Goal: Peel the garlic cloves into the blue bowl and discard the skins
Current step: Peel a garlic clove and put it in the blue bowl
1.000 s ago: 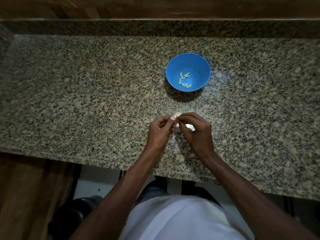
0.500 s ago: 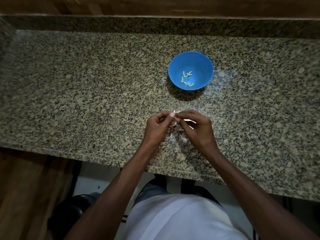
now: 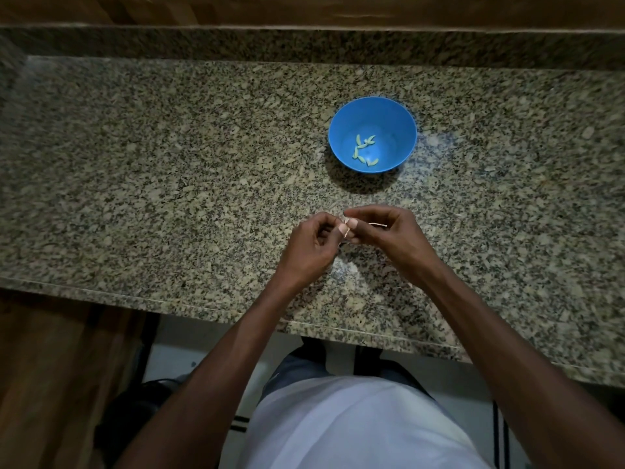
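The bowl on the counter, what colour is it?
The bowl is plain bright blue, with no pattern; the head view shows it clearly.

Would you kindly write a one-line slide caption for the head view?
Both hands, left and right, pinch a garlic clove above the granite counter, near a blue bowl holding peeled cloves.

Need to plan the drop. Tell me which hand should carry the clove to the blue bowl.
Probably the right hand: the blue bowl sits beyond it, slightly to its side. Both it and the left hand pinch the garlic clove.
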`<act>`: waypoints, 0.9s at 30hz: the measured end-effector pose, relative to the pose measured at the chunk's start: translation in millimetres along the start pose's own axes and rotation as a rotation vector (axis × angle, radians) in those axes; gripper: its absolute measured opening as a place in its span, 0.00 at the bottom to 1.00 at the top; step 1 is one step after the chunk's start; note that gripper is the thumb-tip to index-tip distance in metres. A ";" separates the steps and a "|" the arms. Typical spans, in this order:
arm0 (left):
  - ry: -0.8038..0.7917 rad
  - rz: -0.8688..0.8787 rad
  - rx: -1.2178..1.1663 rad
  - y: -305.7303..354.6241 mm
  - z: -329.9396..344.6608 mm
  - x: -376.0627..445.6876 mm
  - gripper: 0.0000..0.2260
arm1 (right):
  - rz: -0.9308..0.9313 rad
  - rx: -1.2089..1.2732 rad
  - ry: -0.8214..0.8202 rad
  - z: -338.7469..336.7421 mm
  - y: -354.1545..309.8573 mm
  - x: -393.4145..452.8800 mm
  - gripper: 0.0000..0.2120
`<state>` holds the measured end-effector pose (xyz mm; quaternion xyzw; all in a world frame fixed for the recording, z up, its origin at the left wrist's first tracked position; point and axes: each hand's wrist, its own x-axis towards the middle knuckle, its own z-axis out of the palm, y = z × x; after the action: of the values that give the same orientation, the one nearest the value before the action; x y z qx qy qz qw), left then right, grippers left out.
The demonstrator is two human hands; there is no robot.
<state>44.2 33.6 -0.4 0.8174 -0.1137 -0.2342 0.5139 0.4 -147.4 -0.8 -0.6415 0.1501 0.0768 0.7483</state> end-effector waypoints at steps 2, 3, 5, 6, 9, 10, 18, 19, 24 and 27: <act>0.005 -0.028 -0.044 -1.2 0.6 -0.8 0.07 | 0.015 0.039 -0.005 -1.2 0.7 0.2 0.11; 0.018 -0.057 -0.096 -1.2 1.0 -1.4 0.08 | 0.027 0.076 0.009 -0.8 1.1 -0.3 0.11; 0.063 -0.116 -0.211 -0.7 1.2 -2.6 0.08 | 0.051 0.156 0.043 -0.4 1.0 -2.3 0.12; 0.087 -0.133 -0.258 -0.4 0.9 -3.2 0.08 | 0.061 0.189 0.056 -0.6 1.3 -3.5 0.13; 0.112 -0.145 -0.359 0.2 -0.5 -5.1 0.09 | 0.095 0.233 0.071 -2.4 2.8 -6.0 0.14; 0.111 -0.139 -0.372 1.2 -1.1 -6.1 0.09 | 0.102 0.242 0.075 -2.9 3.4 -6.3 0.14; 0.140 -0.022 -0.260 6.8 2.8 -6.3 0.07 | 0.121 0.235 0.134 1.7 4.1 -10.8 0.14; 0.151 -0.006 -0.228 6.3 4.0 -5.9 0.07 | 0.120 0.228 0.146 3.1 3.9 -11.7 0.14; 0.160 0.117 0.010 5.0 9.2 -8.9 0.05 | 0.099 0.162 0.160 6.6 1.0 -15.8 0.15; 0.125 0.149 0.032 3.4 7.0 -10.2 0.05 | 0.122 0.144 0.118 4.0 0.4 -15.2 0.18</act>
<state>32.1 31.0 2.8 0.8278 -0.1458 -0.1421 0.5228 -13.5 -142.3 4.3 -0.5790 0.2380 0.0733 0.7764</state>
